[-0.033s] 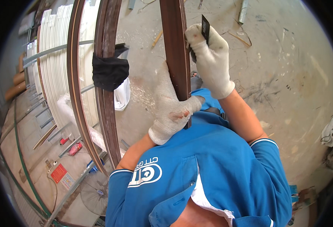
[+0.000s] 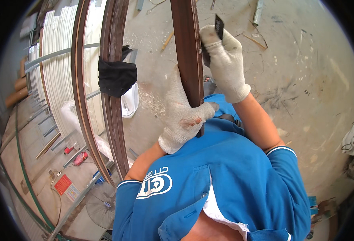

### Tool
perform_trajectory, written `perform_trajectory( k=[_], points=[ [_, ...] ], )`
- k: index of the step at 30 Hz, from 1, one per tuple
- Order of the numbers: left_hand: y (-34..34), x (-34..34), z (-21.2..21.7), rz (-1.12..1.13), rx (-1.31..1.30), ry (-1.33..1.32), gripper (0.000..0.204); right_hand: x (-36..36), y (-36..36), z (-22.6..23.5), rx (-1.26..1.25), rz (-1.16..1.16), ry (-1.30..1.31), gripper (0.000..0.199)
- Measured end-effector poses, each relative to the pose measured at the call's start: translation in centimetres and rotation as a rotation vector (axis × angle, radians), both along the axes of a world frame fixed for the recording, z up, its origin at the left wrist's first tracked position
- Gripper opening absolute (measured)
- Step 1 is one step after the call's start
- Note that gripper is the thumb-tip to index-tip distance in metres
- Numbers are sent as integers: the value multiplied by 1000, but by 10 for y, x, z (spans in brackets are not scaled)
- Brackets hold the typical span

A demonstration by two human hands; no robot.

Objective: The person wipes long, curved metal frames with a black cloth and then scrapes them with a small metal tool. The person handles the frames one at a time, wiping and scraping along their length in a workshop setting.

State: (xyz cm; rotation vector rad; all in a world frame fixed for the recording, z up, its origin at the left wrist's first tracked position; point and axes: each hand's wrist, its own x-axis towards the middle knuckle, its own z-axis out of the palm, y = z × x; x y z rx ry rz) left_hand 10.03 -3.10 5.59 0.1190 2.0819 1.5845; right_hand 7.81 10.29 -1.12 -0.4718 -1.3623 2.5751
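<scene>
A long dark brown bar (image 2: 188,60) runs from the top of the view down to my body, its near end at my shirt. My left hand (image 2: 182,114), in a pale knit glove with a reddish-brown stain, is closed around the bar near that end. Along the bar's right edge, farther out, my gloved right hand (image 2: 224,66) is closed on a thin black flat piece (image 2: 219,26). One corner of it sticks up past the thumb, and more black shows under the hand, beside the bar. Whether it touches the bar is hidden.
More long brown bars (image 2: 113,36) rest on metal supports at left, with a black cloth (image 2: 117,77) draped over one. Beyond them are stacked white strips (image 2: 60,60). A round fan (image 2: 100,204) stands lower left. Scraps such as a metal offcut (image 2: 258,14) lie on the grey floor.
My right hand and the black piece have shifted very slightly to the right. The bar has moved a touch the same way; my left hand keeps its hold.
</scene>
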Motion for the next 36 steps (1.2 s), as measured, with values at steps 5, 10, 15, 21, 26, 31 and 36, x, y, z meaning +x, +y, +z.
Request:
perform_trajectory(
  k=[5,10,15,21,26,31,36],
  points=[
    [-2,-4,0,-12,-46,-19,81,6,2,8,42,-12,40,24],
    [3,-3,0,-39,-58,-52,82,-19,1,3,148,-96,-9,38],
    [3,-4,-1,13,-36,60,82,-6,13,2,10,55,-14,29],
    [-2,-2,-10,-32,-33,21,86,-19,3,-4,268,-126,33,18],
    [-3,-2,-9,26,17,-129,89,-29,22,0,18,17,3,31],
    [1,-4,-10,27,42,-23,91,-6,21,5,53,27,-17,22],
    [4,1,-8,13,-8,-82,89,-29,9,-5,249,-64,-39,25]
  ],
)
